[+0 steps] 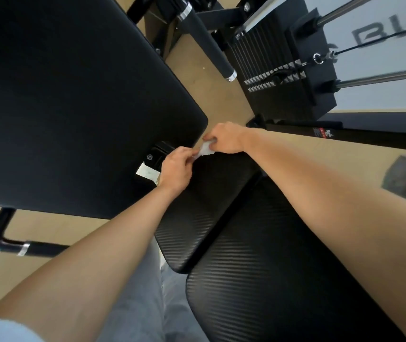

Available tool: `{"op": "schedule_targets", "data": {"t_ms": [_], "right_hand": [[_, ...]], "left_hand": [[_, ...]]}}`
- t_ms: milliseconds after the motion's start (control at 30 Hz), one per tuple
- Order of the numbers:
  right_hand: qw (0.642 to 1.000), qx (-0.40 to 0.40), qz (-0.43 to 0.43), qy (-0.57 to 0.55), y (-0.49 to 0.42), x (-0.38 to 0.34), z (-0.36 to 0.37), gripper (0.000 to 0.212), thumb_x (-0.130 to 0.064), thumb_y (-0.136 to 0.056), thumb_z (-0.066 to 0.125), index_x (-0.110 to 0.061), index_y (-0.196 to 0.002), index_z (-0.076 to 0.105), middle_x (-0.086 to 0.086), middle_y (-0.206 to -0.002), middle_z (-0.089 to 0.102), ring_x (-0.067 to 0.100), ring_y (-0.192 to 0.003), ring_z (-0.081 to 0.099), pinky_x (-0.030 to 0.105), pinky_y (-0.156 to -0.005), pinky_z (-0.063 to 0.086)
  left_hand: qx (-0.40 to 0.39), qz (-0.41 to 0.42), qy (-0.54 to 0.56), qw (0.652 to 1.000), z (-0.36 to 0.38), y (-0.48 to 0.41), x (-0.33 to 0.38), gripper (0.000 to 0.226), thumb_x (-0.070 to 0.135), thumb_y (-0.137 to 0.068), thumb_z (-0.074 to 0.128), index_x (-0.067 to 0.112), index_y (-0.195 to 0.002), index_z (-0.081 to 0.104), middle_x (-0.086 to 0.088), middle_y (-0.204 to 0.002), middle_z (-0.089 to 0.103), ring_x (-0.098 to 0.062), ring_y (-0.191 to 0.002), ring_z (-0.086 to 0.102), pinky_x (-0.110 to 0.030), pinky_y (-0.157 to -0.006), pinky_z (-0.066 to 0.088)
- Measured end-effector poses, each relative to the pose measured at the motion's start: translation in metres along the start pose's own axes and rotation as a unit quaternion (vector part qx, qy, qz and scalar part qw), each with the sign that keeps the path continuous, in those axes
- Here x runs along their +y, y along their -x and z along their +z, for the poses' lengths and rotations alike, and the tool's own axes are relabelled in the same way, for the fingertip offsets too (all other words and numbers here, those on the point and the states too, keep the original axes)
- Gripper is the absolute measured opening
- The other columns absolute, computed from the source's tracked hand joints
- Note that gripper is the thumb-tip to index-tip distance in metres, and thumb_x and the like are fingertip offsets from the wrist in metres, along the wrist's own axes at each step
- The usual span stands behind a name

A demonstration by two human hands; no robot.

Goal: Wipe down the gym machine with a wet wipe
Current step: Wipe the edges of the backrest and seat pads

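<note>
Head view: hands on wipe

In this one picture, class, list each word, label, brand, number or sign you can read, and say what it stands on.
"BIS": large grey letters on the white panel behind the weight stack; the word is cut off, so only part of it reads.
Red and white logo on the black frame bar: too small to read.
White sticker under the black pad, beside the left hand: print too blurred to read.
</note>
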State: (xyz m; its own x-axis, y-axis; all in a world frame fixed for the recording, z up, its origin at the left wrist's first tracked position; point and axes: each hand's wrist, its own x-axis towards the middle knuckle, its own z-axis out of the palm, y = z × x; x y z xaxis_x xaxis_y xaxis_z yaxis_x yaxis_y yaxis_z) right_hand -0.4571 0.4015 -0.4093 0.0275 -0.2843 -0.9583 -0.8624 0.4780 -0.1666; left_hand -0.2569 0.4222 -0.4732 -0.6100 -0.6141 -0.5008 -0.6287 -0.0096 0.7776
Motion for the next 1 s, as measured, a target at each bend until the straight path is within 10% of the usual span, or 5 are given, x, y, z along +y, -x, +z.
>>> {"op": "schedule_targets", "data": {"t_ms": [200, 367, 1000], "right_hand": [[0.984, -0.008, -0.033, 0.174, -0.001, -0.035, 0.022, 0.038, -0.033, -0.102, 0.050, -0.019, -0.136, 0.061, 0.009, -0.125, 0.065, 0.027, -0.112, 0.062, 0.045, -0.100, 0.050], [0.952, -0.020, -0.104, 0.287, 0.009, -0.053, 0.054, 0.046, -0.033, -0.105, 0.039, -0.027, -0.150, 0.048, 0.009, -0.148, 0.053, 0.029, -0.137, 0.048, 0.050, -0.117, 0.033], [0.944, -0.014, -0.140, 0.297, 0.074, -0.089, 0.114, 0.055, -0.041, -0.106, 0.031, -0.025, -0.159, 0.026, 0.000, -0.166, 0.023, 0.020, -0.155, 0.015, 0.054, -0.124, 0.005]], "left_hand": [[-0.001, -0.035, 0.005, 0.999, -0.006, 0.039, -0.018, 0.025, 0.012, -0.101, 0.061, 0.010, -0.122, 0.074, -0.004, -0.119, 0.068, -0.017, -0.113, 0.063, -0.029, -0.100, 0.050], [0.021, -0.028, -0.031, 0.999, -0.012, 0.094, -0.032, 0.026, 0.010, -0.099, 0.061, 0.011, -0.121, 0.075, -0.004, -0.116, 0.068, -0.022, -0.109, 0.062, -0.032, -0.096, 0.049], [0.100, -0.122, 0.042, 0.987, -0.002, 0.155, -0.021, 0.020, 0.030, -0.099, 0.063, 0.020, -0.092, 0.078, 0.006, -0.090, 0.065, -0.008, -0.090, 0.054, -0.025, -0.080, 0.044]]}}
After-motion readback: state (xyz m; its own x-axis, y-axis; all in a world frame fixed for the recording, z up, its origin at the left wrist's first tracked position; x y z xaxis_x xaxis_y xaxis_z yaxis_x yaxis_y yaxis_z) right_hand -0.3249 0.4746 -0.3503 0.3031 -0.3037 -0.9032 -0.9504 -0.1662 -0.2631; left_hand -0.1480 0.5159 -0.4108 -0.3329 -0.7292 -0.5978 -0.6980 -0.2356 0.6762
